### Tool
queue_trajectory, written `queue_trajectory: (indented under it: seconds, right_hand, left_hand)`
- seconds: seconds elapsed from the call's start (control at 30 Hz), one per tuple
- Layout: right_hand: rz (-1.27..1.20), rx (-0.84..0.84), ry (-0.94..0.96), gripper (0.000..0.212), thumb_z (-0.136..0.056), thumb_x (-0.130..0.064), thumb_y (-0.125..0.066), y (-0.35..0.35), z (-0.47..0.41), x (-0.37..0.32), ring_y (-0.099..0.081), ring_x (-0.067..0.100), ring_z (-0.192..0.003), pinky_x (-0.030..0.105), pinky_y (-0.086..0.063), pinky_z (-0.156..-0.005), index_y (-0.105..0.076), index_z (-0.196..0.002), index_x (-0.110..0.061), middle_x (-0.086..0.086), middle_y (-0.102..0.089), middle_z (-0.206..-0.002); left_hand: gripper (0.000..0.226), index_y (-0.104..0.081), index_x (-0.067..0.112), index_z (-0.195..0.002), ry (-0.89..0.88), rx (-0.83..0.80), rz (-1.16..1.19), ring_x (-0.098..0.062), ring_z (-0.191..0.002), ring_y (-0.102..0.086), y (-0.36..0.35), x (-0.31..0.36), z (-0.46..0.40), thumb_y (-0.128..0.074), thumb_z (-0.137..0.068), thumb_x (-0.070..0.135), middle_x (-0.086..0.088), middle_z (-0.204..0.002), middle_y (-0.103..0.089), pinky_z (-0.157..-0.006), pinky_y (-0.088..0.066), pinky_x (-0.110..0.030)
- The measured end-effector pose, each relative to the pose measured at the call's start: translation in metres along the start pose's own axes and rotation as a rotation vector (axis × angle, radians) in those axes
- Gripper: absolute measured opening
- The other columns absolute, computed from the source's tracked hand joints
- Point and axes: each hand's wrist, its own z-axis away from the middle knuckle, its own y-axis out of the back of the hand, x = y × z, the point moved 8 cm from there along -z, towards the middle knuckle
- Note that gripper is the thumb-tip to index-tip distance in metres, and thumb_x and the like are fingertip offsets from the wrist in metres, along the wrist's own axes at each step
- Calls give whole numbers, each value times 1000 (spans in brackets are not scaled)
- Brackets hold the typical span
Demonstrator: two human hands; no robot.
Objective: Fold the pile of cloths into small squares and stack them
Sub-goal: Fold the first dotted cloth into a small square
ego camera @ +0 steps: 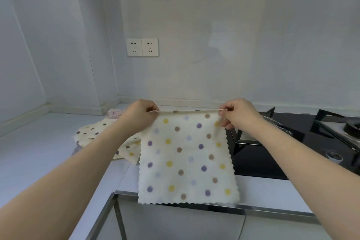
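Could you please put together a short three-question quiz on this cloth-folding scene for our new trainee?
1. True or false: the polka-dot cloth hangs flat, unfolded.
2. Which hand pinches its top right corner: A) left hand B) right hand?
3. What lies on the countertop behind the left forearm?

Key:
1. True.
2. B; the left hand pinches the other top corner.
3. The pile of cloths, still loose, beside the gas hob.

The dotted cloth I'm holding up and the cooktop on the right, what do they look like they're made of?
Dotted cloth: likely soft fleecy microfibre, matte; it hangs limp, its edges scalloped. Cooktop: apparently black glass, glossy; it shows reflections.
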Motion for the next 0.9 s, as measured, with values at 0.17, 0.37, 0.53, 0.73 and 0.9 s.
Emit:
queue_trajectory:
  seconds: [0.17,0.37,0.53,0.73,0.9]
  right_hand:
    - [36,19,67,18,-93,-15,-59,-32,-17,31,-66,9,-73,30,-56,-80,-74,-102,-14,-8,-69,-80]
    - [332,-8,187,24,-95,-17,-53,-60,32,56,-61,14,-98,30,-48,-86,-72,-108,-18,-6,-67,-108]
    - [532,-85,244,25,-94,-16,-52,-96,76,91,-59,18,-103,35,-44,-93,-72,-109,-21,-6,-66,-113]
    - [451,38,310,23,-87,-18,-59,-96,86,95,-58,18,-100,38,-42,-96,-73,-106,-18,-8,-64,-109]
    - [504,-89,310,62,-73,-63,-37,-108,84,91,-43,6,-114,23,-17,-103,-59,-122,-32,-19,-50,-117]
  left_hand:
    - [19,-67,28,-86,-33,105,11,-13,-72,-56,-22,-33,-15,-53,-93,18,12,-80,-65,-63,-41,-25]
    - [21,-72,16,-103,-293,55,-110,-16,-97,-57,-63,-50,35,-54,-94,13,6,-105,-64,-83,-48,-33]
    - [21,-72,17,-100,-331,-120,-160,-14,-98,-59,-106,-81,78,-55,-90,11,7,-105,-65,-85,-49,-23]
    - [24,-70,20,-103,-283,-129,-113,-9,-102,-54,-109,-87,74,-54,-85,19,10,-107,-60,-88,-41,-20]
    - [39,-66,27,-105,-444,-229,-236,-12,-95,-53,-115,-88,69,-39,-86,47,12,-102,-58,-85,-49,-32]
